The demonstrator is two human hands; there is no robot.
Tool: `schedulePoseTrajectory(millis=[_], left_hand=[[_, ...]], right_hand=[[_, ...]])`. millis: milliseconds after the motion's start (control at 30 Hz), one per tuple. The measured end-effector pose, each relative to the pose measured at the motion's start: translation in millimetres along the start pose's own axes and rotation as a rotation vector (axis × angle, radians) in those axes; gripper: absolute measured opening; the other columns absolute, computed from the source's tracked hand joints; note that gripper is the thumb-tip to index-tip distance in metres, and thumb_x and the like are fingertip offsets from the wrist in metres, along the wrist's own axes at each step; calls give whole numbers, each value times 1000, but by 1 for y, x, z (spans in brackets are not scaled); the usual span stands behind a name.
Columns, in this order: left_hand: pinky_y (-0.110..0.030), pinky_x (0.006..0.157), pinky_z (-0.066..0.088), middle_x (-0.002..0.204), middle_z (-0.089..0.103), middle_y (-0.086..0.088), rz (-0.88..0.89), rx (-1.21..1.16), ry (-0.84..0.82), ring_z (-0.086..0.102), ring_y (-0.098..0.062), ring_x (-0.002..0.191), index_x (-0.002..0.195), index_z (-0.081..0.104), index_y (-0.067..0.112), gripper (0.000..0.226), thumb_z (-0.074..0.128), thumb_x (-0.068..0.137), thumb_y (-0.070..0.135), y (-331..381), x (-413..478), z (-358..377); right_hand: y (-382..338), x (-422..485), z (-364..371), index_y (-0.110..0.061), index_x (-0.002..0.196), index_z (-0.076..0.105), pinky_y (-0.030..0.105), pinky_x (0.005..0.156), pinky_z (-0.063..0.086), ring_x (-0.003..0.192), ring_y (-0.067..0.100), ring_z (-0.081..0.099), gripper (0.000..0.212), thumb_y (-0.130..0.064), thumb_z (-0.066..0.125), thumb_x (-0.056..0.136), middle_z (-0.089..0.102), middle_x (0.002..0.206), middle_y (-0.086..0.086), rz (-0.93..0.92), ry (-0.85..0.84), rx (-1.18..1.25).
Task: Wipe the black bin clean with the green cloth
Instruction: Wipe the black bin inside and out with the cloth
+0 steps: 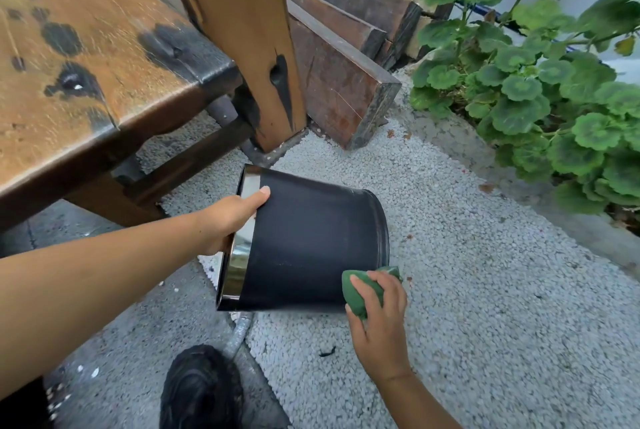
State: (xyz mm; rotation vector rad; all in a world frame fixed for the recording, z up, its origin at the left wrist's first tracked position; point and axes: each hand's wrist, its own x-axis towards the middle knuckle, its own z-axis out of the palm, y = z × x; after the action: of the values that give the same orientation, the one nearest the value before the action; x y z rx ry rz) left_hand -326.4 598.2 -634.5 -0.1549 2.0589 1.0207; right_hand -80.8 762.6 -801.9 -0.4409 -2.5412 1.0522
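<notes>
The black bin (311,248) is tipped on its side above the gravel, its shiny metal rim pointing left and its base to the right. My left hand (228,217) grips that rim, thumb lying on the outer wall. My right hand (379,317) holds a bunched green cloth (360,290) pressed against the bin's lower right side, close to the base. The inside of the bin is hidden from view.
A worn wooden table (86,64) stands at the left with a thick leg (242,40) just behind the bin. Stacked timber beams (346,82) lie beyond. A leafy green plant (536,89) fills the right. My black shoe (202,390) rests below on pale gravel (485,290).
</notes>
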Motion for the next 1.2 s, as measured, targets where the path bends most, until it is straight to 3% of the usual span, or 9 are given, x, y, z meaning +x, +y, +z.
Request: schedulePoseTrajectory(millis=[133,200,400,567,733,833,967,1133,1200], left_hand=[[-54,92,57,133,67,-20,-172,174,-609,70,-36,112,140,55,11,49,67,97,30,3,-19,-47],[-56,101,52,135,65,-22,-141,202,-650,67,-35,114,142,51,9,50,66,95,4,-12,-22,-52],[-54,101,53,134,65,-21,-197,335,-504,59,-43,127,134,58,2,45,69,91,-1,-45,-22,-30],[-31,68,53,80,75,-4,52,187,-297,69,-15,71,101,64,8,10,69,92,7,-23,-21,-37],[-31,69,58,97,75,-13,331,-156,-207,70,-25,82,115,65,3,20,59,96,1,35,-19,-31],[-35,85,54,103,77,-5,444,-14,-231,72,-19,91,118,64,8,26,66,92,4,62,-26,-24],[-35,90,55,118,76,1,396,95,-204,73,-17,106,130,58,23,41,73,92,18,69,-27,-8],[-43,98,56,117,76,-11,411,46,-23,73,-28,107,122,62,9,31,70,95,21,73,-11,4],[-49,107,49,129,70,-11,384,53,18,66,-30,119,131,59,8,44,72,93,27,78,-7,4]], right_hand=[[2,7,-3,-29,129,55,33,109,30,132,29,37,52,-8,66,82,44,137,-1,34,34,42],[1,8,-3,-29,130,55,32,108,31,134,27,34,56,-3,70,83,43,137,-2,37,8,48],[-5,19,-5,-30,131,58,13,99,30,129,27,38,59,0,72,83,45,131,-4,34,-8,15],[-19,62,-27,-33,129,63,27,95,44,118,15,42,45,-15,71,89,51,119,-11,90,-23,82],[-25,136,-72,-42,113,66,34,84,50,103,14,58,27,-29,67,89,62,110,-10,317,-144,208],[-21,165,-90,-39,109,71,39,84,57,98,19,67,22,-26,66,91,70,110,-4,460,-220,355],[-10,181,-92,-34,114,69,43,89,57,99,22,67,22,-25,64,94,69,112,0,502,-300,308],[-12,203,-92,-32,113,69,32,73,49,93,18,65,21,-24,61,95,69,107,-2,505,-378,278],[-15,206,-90,-31,113,68,32,74,48,95,19,64,23,-22,60,94,67,109,-2,507,-371,273]])
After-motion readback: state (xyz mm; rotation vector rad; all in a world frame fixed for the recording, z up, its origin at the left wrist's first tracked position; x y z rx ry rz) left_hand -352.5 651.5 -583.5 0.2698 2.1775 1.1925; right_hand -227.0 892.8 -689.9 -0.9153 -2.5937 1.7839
